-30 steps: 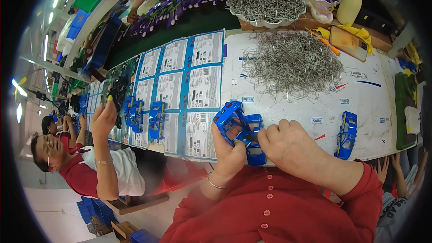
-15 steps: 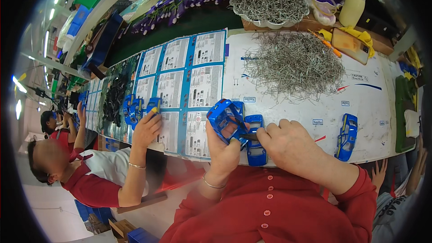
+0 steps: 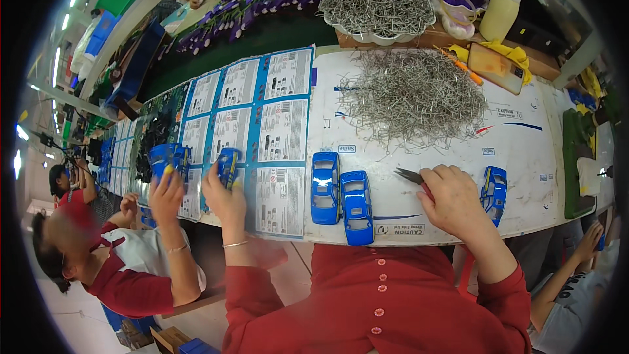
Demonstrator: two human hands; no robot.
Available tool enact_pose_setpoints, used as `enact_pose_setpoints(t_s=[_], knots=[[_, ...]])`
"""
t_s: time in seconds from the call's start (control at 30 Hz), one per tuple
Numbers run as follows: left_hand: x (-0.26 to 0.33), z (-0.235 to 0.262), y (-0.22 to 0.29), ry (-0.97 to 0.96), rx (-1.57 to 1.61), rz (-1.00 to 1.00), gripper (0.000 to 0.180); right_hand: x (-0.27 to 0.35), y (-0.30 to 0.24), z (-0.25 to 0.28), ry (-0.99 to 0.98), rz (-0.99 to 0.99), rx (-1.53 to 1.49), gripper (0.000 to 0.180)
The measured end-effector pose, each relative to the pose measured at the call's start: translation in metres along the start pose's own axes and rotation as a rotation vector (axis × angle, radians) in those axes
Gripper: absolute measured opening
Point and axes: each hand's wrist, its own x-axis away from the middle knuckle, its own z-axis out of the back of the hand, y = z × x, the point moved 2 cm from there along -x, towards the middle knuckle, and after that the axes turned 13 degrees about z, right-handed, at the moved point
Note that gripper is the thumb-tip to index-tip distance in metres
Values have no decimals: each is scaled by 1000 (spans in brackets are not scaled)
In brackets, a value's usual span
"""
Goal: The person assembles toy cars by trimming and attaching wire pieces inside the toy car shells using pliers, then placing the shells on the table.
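Observation:
My left hand [image 3: 225, 202] is stretched out to the left over the printed cards, its fingers closed on a blue toy car body [image 3: 227, 165]. My right hand [image 3: 452, 200] grips dark pointed pliers [image 3: 411, 176] with a reddish handle, tips toward the left. Between my hands, a blue car body [image 3: 325, 187] lies beside a second blue car body [image 3: 356, 208] near the table's front edge. Just right of my right hand is another blue car body [image 3: 495, 190], partly hidden by it.
A heap of thin metal pins [image 3: 419, 95] covers the table's far middle; behind it stands a bowl of pins [image 3: 377, 6]. A phone [image 3: 496, 67], orange pen [image 3: 468, 71] and pale bottle [image 3: 501, 13] are far right. At left, a co-worker's hand [image 3: 167, 193] is near blue cars [image 3: 169, 158].
My left hand has carried the blue car body from in front of me leftward to the printed cards. My right hand has moved right with the pliers, away from the cars.

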Motion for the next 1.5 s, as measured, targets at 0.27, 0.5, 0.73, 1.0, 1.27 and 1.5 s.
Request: enact_pose_setpoints(t_s=[0.27,0.5,0.73,1.0,1.27,1.5], knots=[[38,9,67,-310,275,-173,51,-20,5,-15,-10,-75,121,24],[88,5,137,-542,187,-368,58,-35,-3,-23,-85,-48,256,25],[81,-5,129,-648,348,-205,48,-19,7,-22,-90,-68,172,20],[81,0,138,-1116,1603,334,74,-6,-10,-4,39,-203,-300,21],[114,11,161,-1157,1415,21,80,-9,-39,4,8,-93,-594,24],[102,10,147,-1278,1569,125,91,-5,-42,9,13,-5,-671,21]])
